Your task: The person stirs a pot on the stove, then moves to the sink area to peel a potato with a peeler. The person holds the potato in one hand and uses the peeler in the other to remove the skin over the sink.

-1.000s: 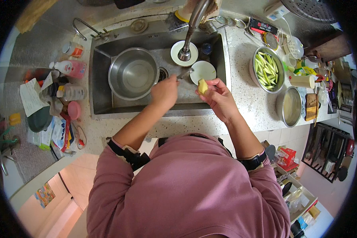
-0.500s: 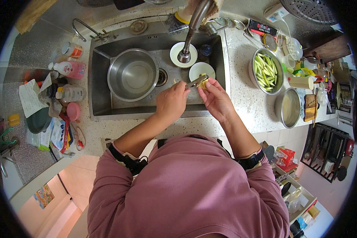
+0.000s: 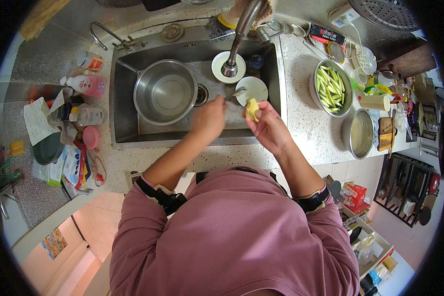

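Over the sink, my right hand [image 3: 272, 124] pinches a pale yellow piece of ginger [image 3: 252, 109] between thumb and fingers. My left hand [image 3: 210, 118], smeared by motion, grips a metal spoon [image 3: 238, 92] whose rounded end points toward the white bowl. A gap separates the spoon from the ginger. Beneath and beyond them a small white bowl [image 3: 252, 88] rests in the sink [image 3: 192, 143]. Another white dish [image 3: 238, 76] sits under the faucet [image 3: 230, 69]. To the left stands a large steel pot [image 3: 144, 106] containing clear water.
On the right counter, a steel bowl [image 3: 338, 113] holds cut green vegetable strips [image 3: 329, 85], with a second bowl [image 3: 349, 149] of cloudy liquid nearer me. Bottles, including a pink one [image 3: 92, 86], line the left counter. The faucet hangs low over the sink's far side.
My left hand has drawn the spoon away from the ginger, moving left and slightly down. The ginger is now more exposed in my right hand, which has stayed nearly in place.
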### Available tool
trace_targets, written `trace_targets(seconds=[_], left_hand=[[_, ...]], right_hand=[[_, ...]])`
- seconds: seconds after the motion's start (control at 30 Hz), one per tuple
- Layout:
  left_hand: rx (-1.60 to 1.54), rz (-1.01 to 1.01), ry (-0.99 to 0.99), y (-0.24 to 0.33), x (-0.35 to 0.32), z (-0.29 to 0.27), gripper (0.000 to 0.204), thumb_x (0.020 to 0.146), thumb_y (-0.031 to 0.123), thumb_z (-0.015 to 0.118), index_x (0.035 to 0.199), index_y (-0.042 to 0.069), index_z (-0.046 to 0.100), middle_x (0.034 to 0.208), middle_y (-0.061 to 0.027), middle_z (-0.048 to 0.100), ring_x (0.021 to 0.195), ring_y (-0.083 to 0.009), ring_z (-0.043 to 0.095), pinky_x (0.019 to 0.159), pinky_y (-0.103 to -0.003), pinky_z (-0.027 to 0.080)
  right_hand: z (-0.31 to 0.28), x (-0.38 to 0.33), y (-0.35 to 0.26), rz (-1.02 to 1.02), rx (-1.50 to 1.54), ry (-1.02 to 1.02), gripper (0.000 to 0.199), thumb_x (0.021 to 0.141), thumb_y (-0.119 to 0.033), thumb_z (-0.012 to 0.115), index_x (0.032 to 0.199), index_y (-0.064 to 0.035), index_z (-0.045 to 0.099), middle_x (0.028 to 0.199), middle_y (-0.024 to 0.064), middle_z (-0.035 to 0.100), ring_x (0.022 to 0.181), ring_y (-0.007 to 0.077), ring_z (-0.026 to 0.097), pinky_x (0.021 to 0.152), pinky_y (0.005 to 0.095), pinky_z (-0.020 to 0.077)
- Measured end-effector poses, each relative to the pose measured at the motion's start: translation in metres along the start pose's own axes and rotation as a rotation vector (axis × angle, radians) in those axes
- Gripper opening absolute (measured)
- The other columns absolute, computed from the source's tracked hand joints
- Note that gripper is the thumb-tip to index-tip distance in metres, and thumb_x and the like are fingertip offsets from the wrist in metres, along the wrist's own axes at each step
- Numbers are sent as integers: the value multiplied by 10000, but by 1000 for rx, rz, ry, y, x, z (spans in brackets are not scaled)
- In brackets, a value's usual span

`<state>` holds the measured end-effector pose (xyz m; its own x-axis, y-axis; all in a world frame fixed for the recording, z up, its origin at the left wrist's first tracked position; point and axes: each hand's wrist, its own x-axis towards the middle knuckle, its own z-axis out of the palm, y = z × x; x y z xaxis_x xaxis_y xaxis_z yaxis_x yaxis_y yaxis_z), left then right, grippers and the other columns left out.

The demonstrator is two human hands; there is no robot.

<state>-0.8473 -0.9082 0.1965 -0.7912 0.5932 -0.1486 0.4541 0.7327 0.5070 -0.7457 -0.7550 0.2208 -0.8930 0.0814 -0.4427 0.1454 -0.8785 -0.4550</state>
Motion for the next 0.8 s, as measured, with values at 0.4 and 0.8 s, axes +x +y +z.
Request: trace_targets(seconds=[0.4,0.8], left_hand=[[-129,185,164,10,-15,-15,182,886,218,542,946,48,518,824,-162,628,730,-371,610,590,-453,456],[48,317,262,12,-17,-11,172,843,200,596,911,66,513,789,-122,601,707,-334,601,581,-439,459]], right_hand=[[7,3,-7,-35,-21,22,244,885,-53,576,1117,-36,502,1109,130,589,1060,245,589,894,288,525],[-8,4,-3,-33,52,-2,199,864,-35,591,1052,-83,547,1075,67,598,989,174,599,878,286,502]])
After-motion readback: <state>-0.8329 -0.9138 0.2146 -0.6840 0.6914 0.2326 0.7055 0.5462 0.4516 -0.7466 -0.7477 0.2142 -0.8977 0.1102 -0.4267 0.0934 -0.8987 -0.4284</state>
